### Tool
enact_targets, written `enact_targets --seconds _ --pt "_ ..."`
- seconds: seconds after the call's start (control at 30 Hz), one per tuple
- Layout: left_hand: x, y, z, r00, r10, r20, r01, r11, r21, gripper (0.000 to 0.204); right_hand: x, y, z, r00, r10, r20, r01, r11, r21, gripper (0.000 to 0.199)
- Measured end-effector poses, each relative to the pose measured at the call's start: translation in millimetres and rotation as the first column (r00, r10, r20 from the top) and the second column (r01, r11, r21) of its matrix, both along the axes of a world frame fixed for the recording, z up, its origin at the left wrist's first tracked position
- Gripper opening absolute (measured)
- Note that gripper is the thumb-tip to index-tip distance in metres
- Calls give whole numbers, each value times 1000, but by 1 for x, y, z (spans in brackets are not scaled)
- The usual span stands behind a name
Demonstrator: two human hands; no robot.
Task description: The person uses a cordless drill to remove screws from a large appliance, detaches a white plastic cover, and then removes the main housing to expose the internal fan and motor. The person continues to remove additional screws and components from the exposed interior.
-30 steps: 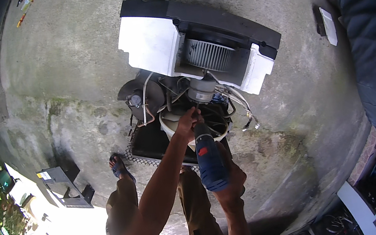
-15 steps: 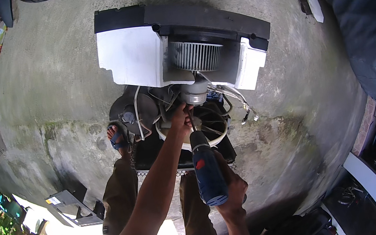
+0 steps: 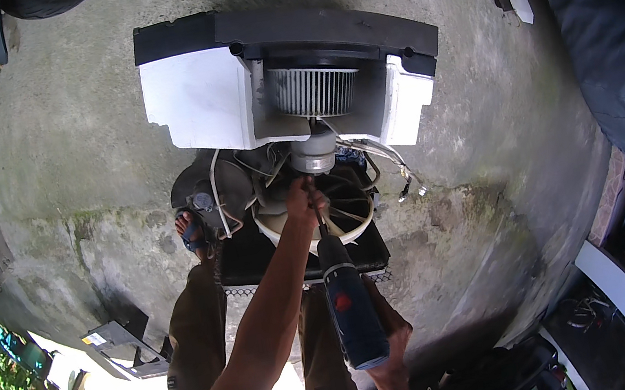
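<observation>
My right hand (image 3: 390, 339) grips a dark blue cordless drill (image 3: 356, 316), which points away from me. A long thin bit (image 3: 321, 218) runs from its chuck to my left hand (image 3: 302, 201), whose fingers are closed around its far end. Just beyond those fingers is a silvery round motor (image 3: 314, 152); whether the bit touches it is hidden. The motor joins a ribbed blower wheel (image 3: 314, 91), set in a housing of white foam (image 3: 198, 102) and black plastic (image 3: 300, 23). Below my left hand lies a round fan with a cream rim (image 3: 363, 228).
A dark rounded compressor (image 3: 223, 181) with bent pipes stands left of the motor, near my sandalled foot (image 3: 190, 230). Loose wires (image 3: 400, 176) trail right. A grey panel (image 3: 120, 351) lies at lower left on the concrete floor. A dark covered bulk (image 3: 602, 47) lines the right.
The drill has come slightly back toward me, and more of the bit shows between chuck and left hand. The whole view has shifted a little; the left hand stays by the motor.
</observation>
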State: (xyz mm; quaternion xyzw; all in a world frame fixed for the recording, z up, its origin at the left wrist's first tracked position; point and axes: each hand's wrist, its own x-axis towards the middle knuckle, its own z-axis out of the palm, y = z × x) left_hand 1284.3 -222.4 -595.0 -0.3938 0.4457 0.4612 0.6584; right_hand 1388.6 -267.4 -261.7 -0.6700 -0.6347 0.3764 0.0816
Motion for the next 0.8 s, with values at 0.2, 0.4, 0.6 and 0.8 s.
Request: enact_targets --seconds 0.2,0.4,0.6,0.8 --pt "-9 -6 3 957 -212 -200 211 977 -30 19 30 3 8 976 -146 -159 148 989 -3 66" --pt "0 0 14 920 -354 -166 370 926 76 23 37 19 -17 958 -188 -216 181 982 -50 62" --pt "-3 6 16 889 -438 -133 455 878 146 14 43 18 -25 961 -179 -212 172 984 -48 66" --pt "3 12 17 831 -526 -181 554 810 190 21 38 26 -26 983 -139 -117 140 990 -5 67"
